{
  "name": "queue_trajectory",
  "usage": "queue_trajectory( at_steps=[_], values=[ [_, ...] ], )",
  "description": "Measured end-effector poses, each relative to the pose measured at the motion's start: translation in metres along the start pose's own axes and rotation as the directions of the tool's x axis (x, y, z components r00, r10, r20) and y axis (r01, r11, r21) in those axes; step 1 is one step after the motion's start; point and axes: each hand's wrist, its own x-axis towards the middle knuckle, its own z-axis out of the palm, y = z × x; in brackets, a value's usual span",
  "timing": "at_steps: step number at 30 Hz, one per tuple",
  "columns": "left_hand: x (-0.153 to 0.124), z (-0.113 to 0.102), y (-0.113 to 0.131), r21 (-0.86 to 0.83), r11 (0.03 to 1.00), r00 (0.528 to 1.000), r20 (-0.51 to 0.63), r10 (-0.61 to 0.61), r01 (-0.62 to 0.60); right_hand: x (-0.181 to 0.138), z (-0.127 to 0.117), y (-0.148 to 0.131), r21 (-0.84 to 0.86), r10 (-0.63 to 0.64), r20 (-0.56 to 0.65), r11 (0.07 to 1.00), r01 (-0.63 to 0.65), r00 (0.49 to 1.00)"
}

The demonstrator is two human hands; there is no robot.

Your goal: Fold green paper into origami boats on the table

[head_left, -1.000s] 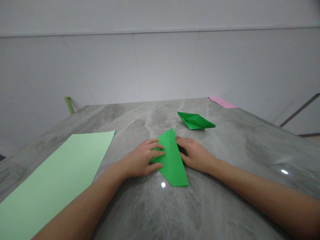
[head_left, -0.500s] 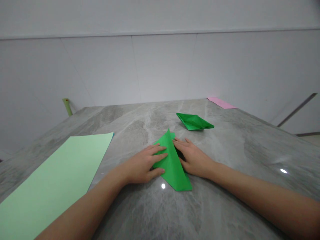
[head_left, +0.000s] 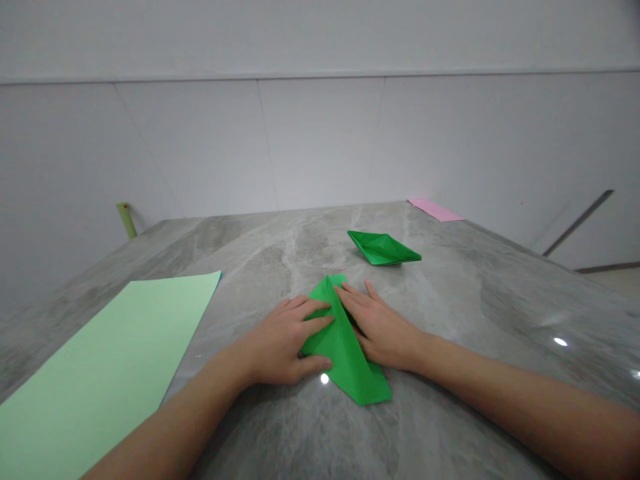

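A sheet of bright green folding paper [head_left: 349, 363] lies in front of me, partly folded, with a raised crease running down its length. My left hand [head_left: 295, 340] rests on its left side, fingers spread across the surface and thumb near the lower edge. On the right, my right hand [head_left: 383, 328] has its fingers stretched out along the raised flap, the fingertips touching near the top. Part of the paper under the right palm is hidden. Beyond the hands sits a folded green paper boat [head_left: 384, 249].
A stack of pale green paper [head_left: 120, 353] lies on the left of the grey marbled table [head_left: 280, 260]. Pink paper [head_left: 436, 210] is at the far right edge. A white wall [head_left: 320, 140] stands behind, with a green tube-like object [head_left: 127, 220] at the left.
The green paper has turned slightly and its raised flap lies lower. Both hands have shifted slightly toward me with it. The whole view has moved a little.
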Motion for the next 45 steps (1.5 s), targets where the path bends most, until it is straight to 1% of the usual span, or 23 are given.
queue_trajectory(
  at_steps=[3, 6, 10, 13, 19, 28, 33, 35, 41, 45],
  values=[
    [0.0, 0.0, 0.0, -0.012, 1.0, 1.0, 0.001, -0.016, 0.016, -0.001, -0.001, -0.001, -0.012, -0.001, 0.028, 1.0, 0.002, 1.0],
    [0.0, 0.005, -0.004, -0.013, 1.0, 1.0, 0.002, -0.028, 0.028, -0.001, -0.002, -0.003, -0.028, 0.012, 0.067, 1.0, -0.01, 0.998],
    [0.0, 0.013, -0.01, -0.012, 0.99, 0.99, 0.042, -0.137, 0.138, -0.001, -0.004, -0.006, -0.017, 0.017, 0.102, 1.0, -0.015, 0.995],
    [0.0, 0.015, -0.011, -0.01, 0.98, 0.977, 0.087, -0.197, 0.198, -0.001, -0.004, -0.008, -0.019, 0.016, 0.108, 1.0, -0.014, 0.994],
    [0.003, 0.014, -0.014, 0.003, 0.969, 0.962, 0.121, -0.245, 0.247, -0.001, -0.001, -0.008, -0.034, -0.005, 0.09, 0.999, 0.008, 0.996],
    [0.004, 0.016, -0.013, 0.027, 0.964, 0.959, 0.091, -0.267, 0.265, -0.002, 0.001, -0.006, -0.027, -0.023, 0.054, 0.999, 0.025, 0.998],
    [0.005, 0.019, -0.013, 0.039, 0.96, 0.957, 0.08, -0.279, 0.277, -0.001, 0.0, -0.007, -0.022, -0.019, 0.083, 1.0, 0.021, 0.996],
    [0.007, 0.021, -0.012, 0.041, 0.959, 0.957, 0.065, -0.283, 0.281, -0.001, 0.001, -0.007, -0.017, -0.02, 0.078, 1.0, 0.021, 0.997],
    [0.013, 0.027, 0.0, 0.064, 0.938, 0.94, 0.018, -0.342, 0.34, -0.001, 0.005, -0.003, -0.024, -0.036, 0.054, 0.999, 0.037, 0.998],
    [0.014, 0.028, 0.007, 0.078, 0.936, 0.938, 0.018, -0.347, 0.344, -0.001, 0.005, -0.003, -0.013, -0.046, 0.041, 0.999, 0.047, 0.998]
  ],
)
